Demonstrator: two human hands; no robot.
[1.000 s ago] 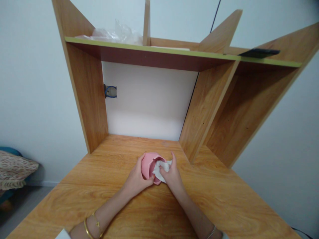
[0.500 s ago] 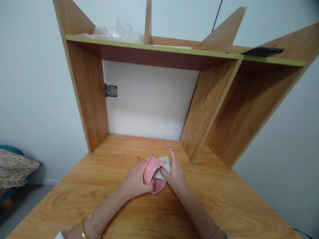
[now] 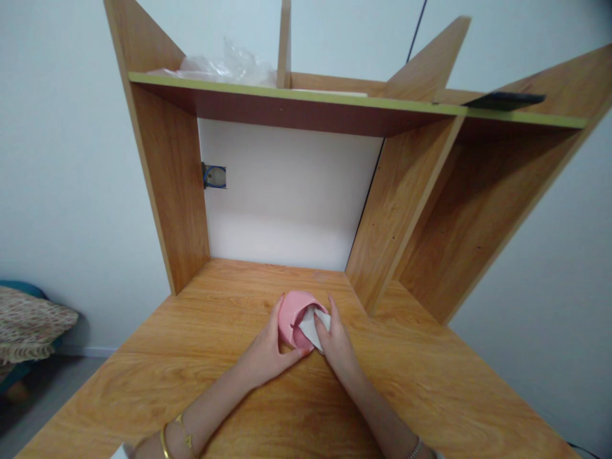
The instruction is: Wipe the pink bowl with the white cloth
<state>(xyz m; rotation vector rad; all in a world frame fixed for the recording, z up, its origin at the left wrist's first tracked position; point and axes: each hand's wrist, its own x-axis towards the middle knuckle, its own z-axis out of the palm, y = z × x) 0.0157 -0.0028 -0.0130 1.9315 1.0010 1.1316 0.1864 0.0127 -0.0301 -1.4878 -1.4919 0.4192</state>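
A pink bowl-like container [image 3: 297, 304] with an angular, notched rim is tilted over the wooden desk, its opening turned toward me and to the right. My left hand [image 3: 271, 347] grips it from the left, the thumb along the lower rim and the fingers behind its side. In my right hand [image 3: 335, 338] is a white cloth [image 3: 312, 328], bunched under the thumb and pressed into the opening. The fingertips of my right hand are partly hidden by the cloth and the container.
Around the desk top [image 3: 229, 408] rises a wooden shelf unit with a long upper shelf [image 3: 239, 89]. On it lie a clear plastic bag [image 3: 229, 67] and a dark flat object [image 3: 507, 100]. An uncovered wall box with wires [image 3: 215, 176] shows at the back left. A patterned cloth [image 3: 33, 322] covers something at far left.
The pink container has turned in my left hand, so more of its opening faces me. My left thumb has shifted along the lower rim. The white cloth sits lower, in the opening.
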